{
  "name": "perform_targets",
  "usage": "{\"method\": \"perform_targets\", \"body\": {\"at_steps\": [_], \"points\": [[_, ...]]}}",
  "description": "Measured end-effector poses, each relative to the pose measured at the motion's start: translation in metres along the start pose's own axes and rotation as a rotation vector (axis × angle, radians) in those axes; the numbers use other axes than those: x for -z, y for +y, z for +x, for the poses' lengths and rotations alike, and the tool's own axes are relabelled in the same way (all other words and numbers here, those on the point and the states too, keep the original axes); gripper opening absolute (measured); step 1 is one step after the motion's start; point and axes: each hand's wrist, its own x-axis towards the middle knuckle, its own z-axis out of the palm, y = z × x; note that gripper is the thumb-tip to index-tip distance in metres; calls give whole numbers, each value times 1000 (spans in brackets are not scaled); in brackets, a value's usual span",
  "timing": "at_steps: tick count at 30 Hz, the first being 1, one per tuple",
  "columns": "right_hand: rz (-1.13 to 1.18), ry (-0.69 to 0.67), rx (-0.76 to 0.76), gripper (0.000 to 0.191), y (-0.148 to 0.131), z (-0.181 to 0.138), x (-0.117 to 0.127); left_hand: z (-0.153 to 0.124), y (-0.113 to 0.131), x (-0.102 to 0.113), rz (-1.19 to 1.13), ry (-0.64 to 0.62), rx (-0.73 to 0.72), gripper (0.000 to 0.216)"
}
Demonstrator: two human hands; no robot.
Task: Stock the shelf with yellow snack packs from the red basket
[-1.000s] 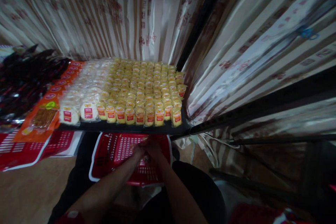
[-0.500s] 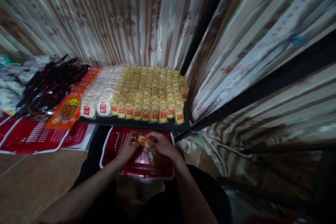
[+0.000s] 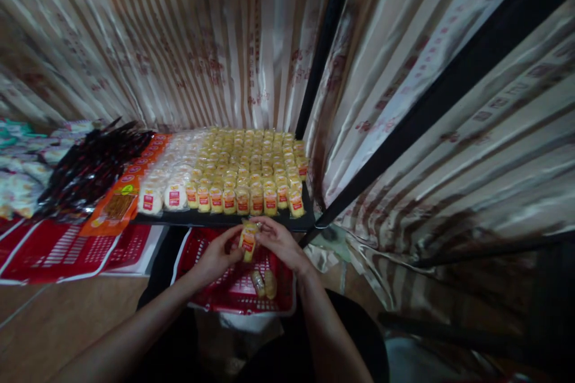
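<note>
A small yellow packaged snack (image 3: 248, 242) with an orange-red label is held upright between both hands. My left hand (image 3: 221, 255) is closed on its left side, and my right hand (image 3: 279, 242) pinches its upper right. Below them is a red plastic basket (image 3: 202, 294) with a white rim, at my lap. Two more small packets (image 3: 270, 284) lie in the basket, side by side. Just beyond the hands, rows of the same yellow packaged snacks (image 3: 242, 197) stand on a black shelf (image 3: 215, 219).
White round packaged snacks (image 3: 175, 196), an orange snack bag (image 3: 117, 206) and dark shiny packets (image 3: 94, 170) lie to the left. Another red basket (image 3: 58, 251) stands below them. Striped curtain (image 3: 215, 42) hangs behind; black frame bars (image 3: 381, 155) run along the right.
The packaged snack in my hands has turned from tilted to upright, label facing me. A second packet now shows in the basket beside the first. The view has shifted slightly.
</note>
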Motion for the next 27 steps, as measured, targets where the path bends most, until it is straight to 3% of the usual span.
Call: {"method": "perform_targets", "body": {"at_steps": [4, 8, 11, 15, 17, 19, 22, 27], "points": [[52, 44, 85, 44, -2, -1, 0, 4, 15, -6, -102, 12, 38, 59], [-45, 105, 111, 41, -3, -1, -3, 11, 35, -8, -49, 0, 17, 47], [-332, 321, 252, 34, -5, -2, -4, 21, 49, -8, -34, 7, -48, 40], [-762, 759, 529, 29, -9, -4, 5, 35, 70, -10, 12, 102, -116, 34], [-859, 913, 502, 35, -8, -2, 12, 45, 83, -14, 32, 119, -164, 32], [-912, 970, 395, 42, -5, 2, 19, 57, 96, -19, 9, 77, -212, 30], [-936, 964, 268, 52, 2, 8, 26, 82, 117, -34, -24, 38, -296, 29], [-912, 961, 241, 56, 9, 15, 32, 132, 142, -68, 119, 111, -352, 20]]}}
